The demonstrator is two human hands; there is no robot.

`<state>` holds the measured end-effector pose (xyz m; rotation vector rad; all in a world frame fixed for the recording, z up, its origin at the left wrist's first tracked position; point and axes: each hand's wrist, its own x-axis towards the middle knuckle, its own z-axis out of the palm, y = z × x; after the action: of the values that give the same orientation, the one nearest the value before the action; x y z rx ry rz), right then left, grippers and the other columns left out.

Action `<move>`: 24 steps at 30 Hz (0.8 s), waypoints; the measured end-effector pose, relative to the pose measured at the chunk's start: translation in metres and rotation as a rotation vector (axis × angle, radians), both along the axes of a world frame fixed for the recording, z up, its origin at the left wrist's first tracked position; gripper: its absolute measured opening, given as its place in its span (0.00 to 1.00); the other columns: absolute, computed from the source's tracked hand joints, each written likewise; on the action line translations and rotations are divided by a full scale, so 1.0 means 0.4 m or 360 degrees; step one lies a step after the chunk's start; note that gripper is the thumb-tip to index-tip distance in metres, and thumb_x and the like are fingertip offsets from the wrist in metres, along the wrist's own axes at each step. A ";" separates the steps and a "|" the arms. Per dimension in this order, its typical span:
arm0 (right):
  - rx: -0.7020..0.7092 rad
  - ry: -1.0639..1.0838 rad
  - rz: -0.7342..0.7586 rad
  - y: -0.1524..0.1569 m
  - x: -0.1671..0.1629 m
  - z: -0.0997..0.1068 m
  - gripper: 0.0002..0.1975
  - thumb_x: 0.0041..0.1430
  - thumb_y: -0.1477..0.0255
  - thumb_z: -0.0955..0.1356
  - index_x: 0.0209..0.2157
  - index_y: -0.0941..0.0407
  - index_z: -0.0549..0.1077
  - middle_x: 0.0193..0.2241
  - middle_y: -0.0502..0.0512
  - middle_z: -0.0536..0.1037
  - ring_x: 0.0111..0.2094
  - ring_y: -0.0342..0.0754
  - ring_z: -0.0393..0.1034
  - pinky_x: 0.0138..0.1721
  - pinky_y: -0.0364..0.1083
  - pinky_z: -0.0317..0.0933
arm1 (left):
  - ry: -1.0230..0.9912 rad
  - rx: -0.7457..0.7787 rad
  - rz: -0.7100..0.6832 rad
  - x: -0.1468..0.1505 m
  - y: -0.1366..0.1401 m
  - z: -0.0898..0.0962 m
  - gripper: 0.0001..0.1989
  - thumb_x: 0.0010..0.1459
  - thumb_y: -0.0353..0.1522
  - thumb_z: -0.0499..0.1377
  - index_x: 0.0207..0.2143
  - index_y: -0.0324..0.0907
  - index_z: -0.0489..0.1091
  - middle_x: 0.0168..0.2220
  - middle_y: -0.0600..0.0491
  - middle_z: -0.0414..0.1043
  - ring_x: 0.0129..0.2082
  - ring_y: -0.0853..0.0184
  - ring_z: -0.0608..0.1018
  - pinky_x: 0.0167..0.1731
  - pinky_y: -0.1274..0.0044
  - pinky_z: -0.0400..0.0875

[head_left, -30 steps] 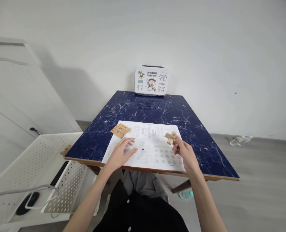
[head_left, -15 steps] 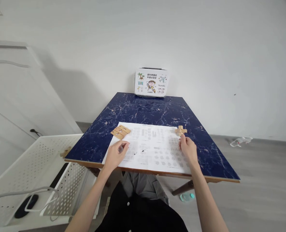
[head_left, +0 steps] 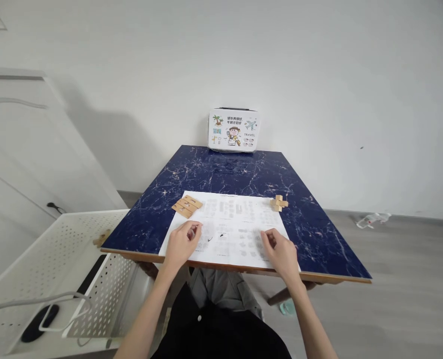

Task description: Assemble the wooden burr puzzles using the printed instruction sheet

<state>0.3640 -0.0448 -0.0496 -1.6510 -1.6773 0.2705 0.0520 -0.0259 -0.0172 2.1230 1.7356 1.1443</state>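
A white sheet of paper [head_left: 231,219] printed with rows of small grey diagrams lies along the near side of the blue marbled table [head_left: 225,169]. My left hand [head_left: 184,243] rests at the sheet's left part, fingers curled and thumb against the fingertips, with nothing visible in it. Just beyond it sits a flat wooden piece made of slats [head_left: 186,205], on the sheet's top left corner. Over the lower right of the paper, my right hand [head_left: 282,251] has loosely bent fingers, thumb and index apart, holding nothing. A cross-shaped wooden block puzzle [head_left: 279,203] stands at the top right corner.
A white case with cartoon prints [head_left: 232,130] leans on the wall at the table's back. Left of the table is a white perforated rack [head_left: 94,294] with a grey cable. On the floor at right lies a clear plastic item [head_left: 373,220].
My right hand has drawn away from the wooden block puzzle, toward me and to the left over the paper. My left hand has shifted slightly; the puzzle stays at the corner.
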 end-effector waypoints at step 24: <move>0.0079 0.0164 0.0031 -0.005 -0.007 -0.005 0.20 0.70 0.54 0.62 0.30 0.53 0.71 0.23 0.52 0.77 0.24 0.49 0.71 0.30 0.44 0.56 | 0.0018 0.0064 -0.0006 -0.016 0.001 -0.017 0.08 0.66 0.35 0.57 0.38 0.44 0.75 0.31 0.55 0.79 0.27 0.67 0.76 0.33 0.76 0.69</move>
<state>0.3614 -0.0470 -0.0516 -1.5585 -1.6114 0.3155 0.0455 -0.0256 -0.0240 2.1589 1.7271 1.1782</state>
